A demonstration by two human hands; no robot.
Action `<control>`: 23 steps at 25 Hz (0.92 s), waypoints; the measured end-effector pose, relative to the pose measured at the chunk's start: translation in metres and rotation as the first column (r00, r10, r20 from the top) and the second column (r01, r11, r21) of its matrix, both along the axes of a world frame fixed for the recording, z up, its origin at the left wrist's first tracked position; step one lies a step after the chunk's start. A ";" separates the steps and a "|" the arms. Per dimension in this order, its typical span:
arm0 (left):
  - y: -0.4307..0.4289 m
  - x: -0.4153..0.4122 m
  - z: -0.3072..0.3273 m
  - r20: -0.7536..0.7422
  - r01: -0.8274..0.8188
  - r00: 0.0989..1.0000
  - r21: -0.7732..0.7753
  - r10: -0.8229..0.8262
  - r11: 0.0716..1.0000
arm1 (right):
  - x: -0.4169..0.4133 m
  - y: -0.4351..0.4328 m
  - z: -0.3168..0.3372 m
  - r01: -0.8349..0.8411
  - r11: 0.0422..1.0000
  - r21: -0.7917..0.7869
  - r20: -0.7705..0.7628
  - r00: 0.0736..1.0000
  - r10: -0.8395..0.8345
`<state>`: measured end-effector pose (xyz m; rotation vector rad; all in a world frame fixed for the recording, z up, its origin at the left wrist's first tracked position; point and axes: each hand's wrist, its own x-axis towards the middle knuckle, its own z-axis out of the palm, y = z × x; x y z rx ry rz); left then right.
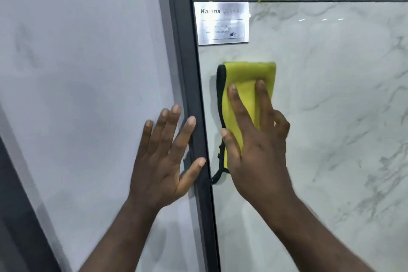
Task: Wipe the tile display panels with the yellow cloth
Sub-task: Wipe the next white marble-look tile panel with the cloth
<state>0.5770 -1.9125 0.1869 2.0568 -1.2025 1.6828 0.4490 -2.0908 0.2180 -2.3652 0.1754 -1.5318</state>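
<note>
Mid-wipe, I'd say: right hand (pixel 258 157) presses the yellow cloth (pixel 249 77) flat on the marble panel (pixel 331 95), left hand (pixel 163 161) splayed across the frame (pixel 187 62); can't tell how much remains.

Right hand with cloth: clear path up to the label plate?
Probably yes: the label plate sits above the yellow cloth on the same panel, nothing between them blocking the right hand.

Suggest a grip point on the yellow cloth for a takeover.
Likely best: pinch the free top fold of the yellow cloth, coming from above. It lies flat on the marble tile panel, the right hand covers its lower half, and the dark frame crowds its black-trimmed left edge.
</note>
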 end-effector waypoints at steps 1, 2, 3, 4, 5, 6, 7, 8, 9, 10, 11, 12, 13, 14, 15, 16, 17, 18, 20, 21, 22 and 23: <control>0.002 0.003 0.003 0.009 -0.012 1.000 -0.005 0.012 1.000 | 0.000 0.009 0.001 0.019 1.000 -0.025 0.020 1.000 -0.019; 0.001 0.005 0.002 0.036 -0.028 0.999 0.001 0.028 1.000 | -0.001 0.016 -0.008 0.045 0.997 -0.059 0.017 0.999 -0.044; 0.001 0.006 -0.001 0.070 -0.044 0.997 0.008 0.044 0.999 | -0.004 0.020 -0.024 0.051 0.995 -0.081 -0.011 0.999 -0.052; 0.000 0.009 -0.005 0.098 -0.054 0.994 0.012 0.053 0.998 | -0.008 0.023 -0.042 0.037 0.997 -0.073 -0.043 0.998 -0.040; 0.000 0.011 -0.008 0.115 -0.059 0.992 0.012 0.057 0.998 | -0.013 0.024 -0.058 0.020 0.999 -0.044 -0.068 0.997 -0.023; 0.000 0.012 -0.010 0.124 -0.063 0.990 0.008 0.062 0.998 | -0.015 0.025 -0.067 0.002 1.000 -0.021 -0.084 0.996 -0.004; 0.001 0.012 -0.010 0.131 -0.067 0.989 0.002 0.066 0.998 | -0.014 0.026 -0.067 -0.020 1.000 -0.004 -0.096 0.995 0.019; 0.001 0.012 -0.009 0.132 -0.066 0.989 -0.003 0.066 0.998 | -0.012 0.027 -0.059 -0.047 0.999 0.015 -0.104 0.993 0.048; 0.001 0.012 -0.009 0.131 -0.058 0.990 -0.005 0.058 0.998 | -0.009 0.029 -0.046 -0.072 0.997 0.033 -0.101 0.992 0.075; 0.000 0.013 -0.009 0.132 -0.050 0.990 -0.004 0.050 0.999 | -0.006 0.031 -0.033 -0.087 0.996 0.038 -0.083 0.993 0.089; 0.001 0.013 -0.010 0.131 -0.042 0.991 0.000 0.042 0.999 | -0.004 0.032 -0.022 -0.087 0.996 0.026 -0.054 0.995 0.088; 0.001 0.014 -0.011 0.126 -0.033 0.991 0.005 0.032 0.999 | -0.003 0.033 -0.018 -0.074 0.997 0.001 -0.030 0.997 0.074; 0.001 0.015 -0.011 0.123 -0.024 0.992 0.006 0.023 1.000 | -0.004 0.034 -0.020 -0.051 0.998 -0.030 -0.018 0.999 0.051; 0.001 0.015 -0.011 0.124 -0.022 0.992 0.003 0.021 1.000 | -0.008 0.035 -0.028 -0.032 0.998 -0.052 -0.026 0.999 0.030; 0.001 0.015 -0.011 0.129 -0.023 0.991 -0.002 0.023 1.000 | -0.012 0.037 -0.043 -0.024 0.999 -0.048 -0.041 0.999 0.022; 0.001 0.016 -0.012 0.130 -0.026 0.991 -0.005 0.026 1.000 | -0.015 0.041 -0.061 -0.024 1.000 -0.011 -0.054 0.998 0.023; 0.002 0.016 -0.013 0.130 -0.029 0.991 -0.005 0.030 1.000 | -0.019 0.044 -0.077 -0.026 0.999 0.038 -0.060 0.998 0.028; 0.002 0.015 -0.014 0.133 -0.034 0.991 -0.001 0.034 0.999 | -0.020 0.044 -0.088 -0.030 0.996 0.080 -0.056 0.998 0.034; 0.001 0.014 -0.013 0.137 -0.032 0.990 0.009 0.030 0.999 | -0.017 0.041 -0.088 -0.056 0.986 0.159 -0.023 0.998 0.060; 0.002 0.014 -0.012 0.130 -0.022 0.991 0.014 0.020 1.000 | -0.014 0.040 -0.082 -0.069 0.980 0.189 -0.002 0.998 0.071; 0.002 0.014 -0.012 0.123 -0.012 0.992 0.014 0.010 1.000 | -0.010 0.040 -0.075 -0.075 0.977 0.200 0.026 0.997 0.071; 0.003 0.014 -0.012 0.118 -0.008 0.993 0.013 0.006 1.000 | -0.006 0.041 -0.070 -0.071 0.978 0.198 0.051 0.997 0.062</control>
